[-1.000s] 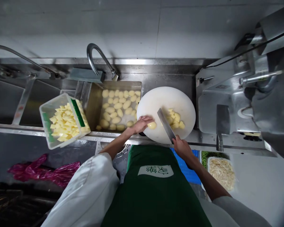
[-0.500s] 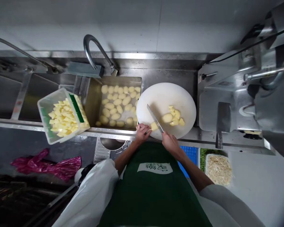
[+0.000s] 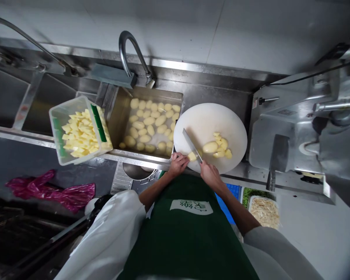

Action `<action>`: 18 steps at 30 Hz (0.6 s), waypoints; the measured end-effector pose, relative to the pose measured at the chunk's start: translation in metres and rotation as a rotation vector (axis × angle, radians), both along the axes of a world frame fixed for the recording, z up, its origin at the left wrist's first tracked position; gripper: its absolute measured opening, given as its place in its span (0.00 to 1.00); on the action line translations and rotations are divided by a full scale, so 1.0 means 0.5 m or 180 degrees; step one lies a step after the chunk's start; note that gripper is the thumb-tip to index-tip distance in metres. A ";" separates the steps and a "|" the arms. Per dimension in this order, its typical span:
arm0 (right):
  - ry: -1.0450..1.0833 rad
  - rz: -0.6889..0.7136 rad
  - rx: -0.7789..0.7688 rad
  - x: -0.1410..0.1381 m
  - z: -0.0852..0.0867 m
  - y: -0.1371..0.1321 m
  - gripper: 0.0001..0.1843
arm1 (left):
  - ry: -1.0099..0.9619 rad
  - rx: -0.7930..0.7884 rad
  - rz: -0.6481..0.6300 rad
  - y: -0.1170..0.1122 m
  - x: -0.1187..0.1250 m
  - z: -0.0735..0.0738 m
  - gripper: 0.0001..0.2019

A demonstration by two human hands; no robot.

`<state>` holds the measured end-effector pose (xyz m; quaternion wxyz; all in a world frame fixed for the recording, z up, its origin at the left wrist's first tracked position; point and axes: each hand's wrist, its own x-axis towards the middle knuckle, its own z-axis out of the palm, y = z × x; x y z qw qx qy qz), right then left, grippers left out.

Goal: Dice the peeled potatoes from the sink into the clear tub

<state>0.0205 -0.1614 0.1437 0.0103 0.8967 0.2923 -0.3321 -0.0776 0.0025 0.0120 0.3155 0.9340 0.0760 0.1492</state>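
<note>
On the round white cutting board (image 3: 198,120), my right hand (image 3: 210,173) is closed around the handle of a kitchen knife (image 3: 190,142). Its blade points up and left, lying across a peeled potato (image 3: 192,156) near the board's front edge. My left hand (image 3: 178,163) grips that potato from the left, fingers bent close to the blade. Right of the knife lie a whole peeled potato (image 3: 210,147) and several cut potato chunks (image 3: 221,145). The blade hides part of the potato being held.
Left of the board, a sink basin (image 3: 113,128) holds many peeled potatoes (image 3: 149,121) in water under a curved faucet (image 3: 123,46). A clear tub (image 3: 56,134) of potato chunks (image 3: 83,132) rests on the sink edge. A cleaver (image 3: 279,153) lies on the metal machine (image 3: 259,116) at right.
The whole view has shifted and tilted slightly. Both hands keep their hold on the potato and the knife, and the pieces on the board look unchanged.
</note>
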 end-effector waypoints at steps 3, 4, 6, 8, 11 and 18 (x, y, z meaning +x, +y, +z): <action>-0.0139 0.0021 0.0009 -0.004 0.005 -0.003 0.18 | -0.0039 0.0011 0.0123 -0.001 -0.004 0.003 0.10; -0.0154 0.0013 0.0026 -0.007 0.005 -0.003 0.19 | -0.0051 0.0017 0.0149 -0.002 -0.005 0.005 0.10; -0.0088 -0.0003 0.0059 -0.013 0.000 0.003 0.19 | -0.0065 0.0019 0.0112 -0.004 -0.004 0.006 0.10; -0.0034 -0.0013 0.0088 -0.016 -0.009 0.012 0.18 | -0.0058 -0.0019 -0.0053 -0.006 -0.001 0.006 0.12; -0.0020 -0.0006 0.0203 -0.007 -0.013 0.014 0.16 | -0.0084 -0.0110 -0.0315 -0.006 0.008 0.002 0.14; -0.0125 -0.1050 0.1456 0.082 -0.005 -0.144 0.15 | 0.0018 0.0056 -0.0816 0.028 0.066 0.018 0.21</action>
